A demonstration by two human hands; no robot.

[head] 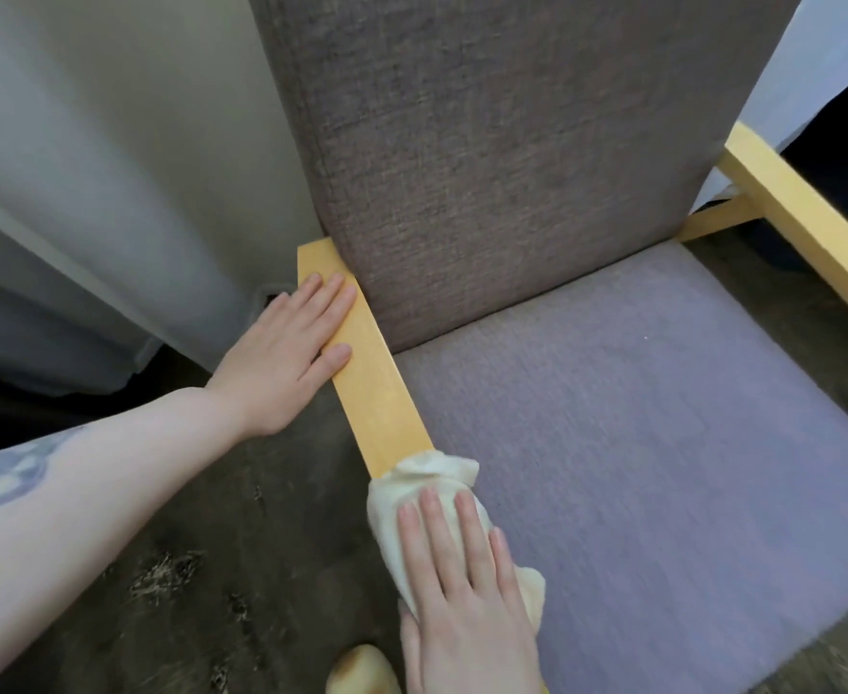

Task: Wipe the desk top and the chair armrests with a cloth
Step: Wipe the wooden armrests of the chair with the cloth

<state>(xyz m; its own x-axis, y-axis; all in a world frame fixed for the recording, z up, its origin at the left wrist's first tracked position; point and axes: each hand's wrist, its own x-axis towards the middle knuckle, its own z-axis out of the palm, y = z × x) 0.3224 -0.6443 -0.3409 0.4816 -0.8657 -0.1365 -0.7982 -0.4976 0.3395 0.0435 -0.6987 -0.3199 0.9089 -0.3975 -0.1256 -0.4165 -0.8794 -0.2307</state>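
A chair with a grey fabric backrest (502,142) and a purple-grey seat (637,443) fills the view. Its left wooden armrest (376,393) runs from the backrest toward me. My left hand (286,353) lies flat and open on the far end of that armrest, fingers spread over the wood. My right hand (462,583) presses a crumpled cream cloth (427,473) down on the near end of the same armrest. The right wooden armrest (807,217) stands untouched at the far right. No desk top shows.
Pale curtains (86,167) hang at the left, close to the chair's back corner. Dark carpet (201,568) lies under the chair. A rounded light wooden piece (361,671) shows at the bottom edge below the cloth.
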